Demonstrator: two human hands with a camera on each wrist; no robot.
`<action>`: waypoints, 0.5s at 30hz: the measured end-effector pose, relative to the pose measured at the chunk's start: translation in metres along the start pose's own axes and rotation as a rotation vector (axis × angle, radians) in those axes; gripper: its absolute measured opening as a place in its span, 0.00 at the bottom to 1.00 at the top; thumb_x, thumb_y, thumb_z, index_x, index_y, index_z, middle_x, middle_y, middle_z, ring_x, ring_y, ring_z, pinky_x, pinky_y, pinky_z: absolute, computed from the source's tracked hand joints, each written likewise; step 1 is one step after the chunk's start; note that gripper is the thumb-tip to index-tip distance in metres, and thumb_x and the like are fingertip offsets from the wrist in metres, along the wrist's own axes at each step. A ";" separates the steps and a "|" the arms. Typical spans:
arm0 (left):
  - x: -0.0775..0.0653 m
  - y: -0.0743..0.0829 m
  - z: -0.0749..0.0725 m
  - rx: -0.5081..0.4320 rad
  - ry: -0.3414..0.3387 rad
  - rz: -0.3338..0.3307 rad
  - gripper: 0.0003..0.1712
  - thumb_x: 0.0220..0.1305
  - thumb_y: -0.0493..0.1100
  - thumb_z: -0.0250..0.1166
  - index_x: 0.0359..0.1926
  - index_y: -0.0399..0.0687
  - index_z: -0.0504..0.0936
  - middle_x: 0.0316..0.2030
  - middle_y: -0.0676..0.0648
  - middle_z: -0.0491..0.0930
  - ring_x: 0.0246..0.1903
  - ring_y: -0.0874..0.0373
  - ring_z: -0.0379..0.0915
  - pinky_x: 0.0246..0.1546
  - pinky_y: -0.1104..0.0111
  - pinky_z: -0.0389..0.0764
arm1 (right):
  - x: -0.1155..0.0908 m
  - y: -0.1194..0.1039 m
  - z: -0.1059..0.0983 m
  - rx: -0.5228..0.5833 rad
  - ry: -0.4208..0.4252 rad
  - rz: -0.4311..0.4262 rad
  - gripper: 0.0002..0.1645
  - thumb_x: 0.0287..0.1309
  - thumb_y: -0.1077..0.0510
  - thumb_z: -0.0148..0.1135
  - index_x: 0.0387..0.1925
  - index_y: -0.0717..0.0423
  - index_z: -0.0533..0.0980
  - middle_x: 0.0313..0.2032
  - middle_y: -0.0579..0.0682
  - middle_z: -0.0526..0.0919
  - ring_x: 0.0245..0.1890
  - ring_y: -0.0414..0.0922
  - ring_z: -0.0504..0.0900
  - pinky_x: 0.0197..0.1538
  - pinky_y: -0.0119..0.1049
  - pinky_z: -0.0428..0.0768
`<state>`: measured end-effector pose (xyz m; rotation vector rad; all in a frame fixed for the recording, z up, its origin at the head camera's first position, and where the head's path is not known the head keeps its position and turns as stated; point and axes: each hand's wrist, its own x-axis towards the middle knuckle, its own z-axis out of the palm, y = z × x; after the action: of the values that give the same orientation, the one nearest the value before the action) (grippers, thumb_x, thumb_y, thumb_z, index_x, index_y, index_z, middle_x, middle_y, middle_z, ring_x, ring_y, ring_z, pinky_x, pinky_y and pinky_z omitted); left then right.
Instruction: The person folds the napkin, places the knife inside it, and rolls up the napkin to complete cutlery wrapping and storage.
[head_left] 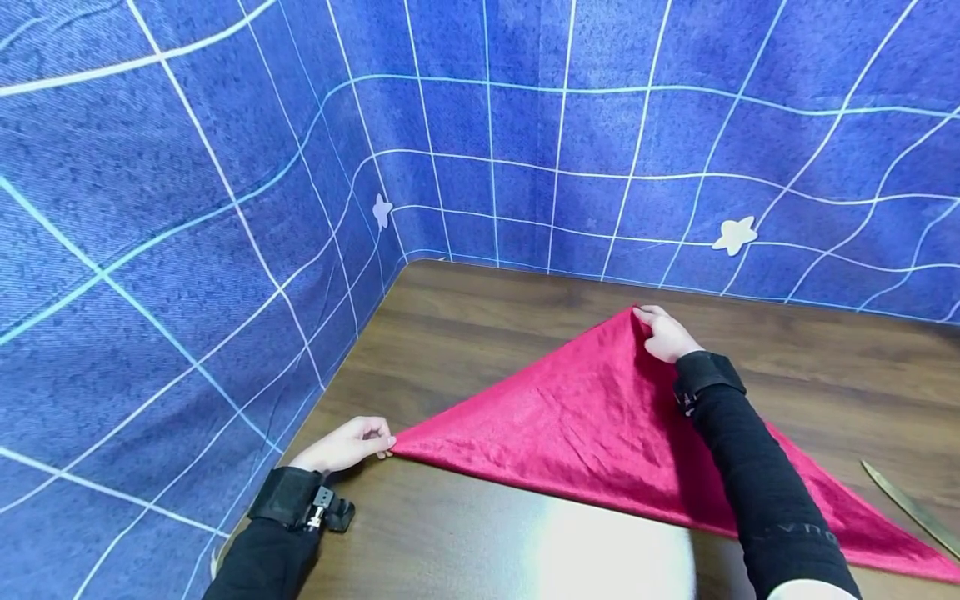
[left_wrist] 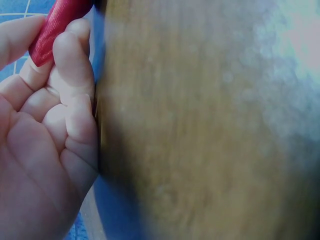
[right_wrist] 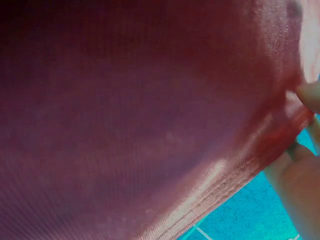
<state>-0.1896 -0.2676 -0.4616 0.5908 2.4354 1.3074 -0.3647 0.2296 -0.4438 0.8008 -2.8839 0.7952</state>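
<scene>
A shiny red cloth (head_left: 555, 417), spread as a large triangle, lies over the wooden table. My left hand (head_left: 352, 442) pinches its left corner; in the left wrist view the red tip of the cloth (left_wrist: 57, 35) sits between thumb and forefinger. At the far point of the triangle, my right hand (head_left: 667, 335) pinches the upper corner between thumb and fingers. The right wrist view is mostly filled by the cloth (right_wrist: 150, 125), with its stitched hem and part of the right hand (right_wrist: 300, 185) at the right edge.
The brown wooden table (head_left: 450, 333) carries a thin curved brass-coloured strip (head_left: 907, 504) at the right, by the cloth's edge. Blue curtains (head_left: 525, 133) with white grid lines and stars (head_left: 736, 236) stand behind and to the left. Glare whitens the front tabletop.
</scene>
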 end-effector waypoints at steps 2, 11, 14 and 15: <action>0.000 0.000 0.001 0.003 0.004 -0.005 0.10 0.60 0.35 0.54 0.23 0.34 0.71 0.20 0.47 0.73 0.21 0.62 0.67 0.25 0.71 0.68 | 0.002 0.000 0.000 -0.016 -0.056 0.015 0.38 0.32 0.75 0.43 0.55 0.81 0.56 0.54 0.75 0.57 0.55 0.64 0.58 0.54 0.49 0.61; 0.002 0.002 -0.001 0.017 0.032 -0.042 0.12 0.60 0.37 0.54 0.22 0.35 0.72 0.18 0.49 0.72 0.20 0.62 0.64 0.23 0.74 0.64 | 0.010 -0.002 0.000 -0.129 -0.199 0.094 0.39 0.36 0.74 0.45 0.58 0.78 0.54 0.57 0.72 0.54 0.56 0.66 0.57 0.56 0.50 0.59; 0.002 0.004 0.000 0.000 0.036 -0.045 0.12 0.60 0.37 0.54 0.22 0.35 0.72 0.18 0.49 0.72 0.20 0.62 0.63 0.23 0.73 0.64 | 0.012 -0.003 0.000 -0.155 -0.226 0.140 0.39 0.38 0.73 0.45 0.59 0.75 0.54 0.58 0.70 0.54 0.55 0.69 0.58 0.56 0.51 0.59; 0.001 0.003 0.000 -0.005 0.035 -0.049 0.12 0.61 0.37 0.54 0.22 0.35 0.72 0.19 0.48 0.72 0.20 0.62 0.64 0.23 0.73 0.64 | 0.013 -0.004 0.001 -0.161 -0.233 0.151 0.39 0.38 0.72 0.45 0.59 0.75 0.53 0.58 0.70 0.54 0.54 0.70 0.57 0.56 0.51 0.59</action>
<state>-0.1899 -0.2650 -0.4589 0.5079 2.4584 1.3143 -0.3739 0.2207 -0.4404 0.7078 -3.1949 0.5009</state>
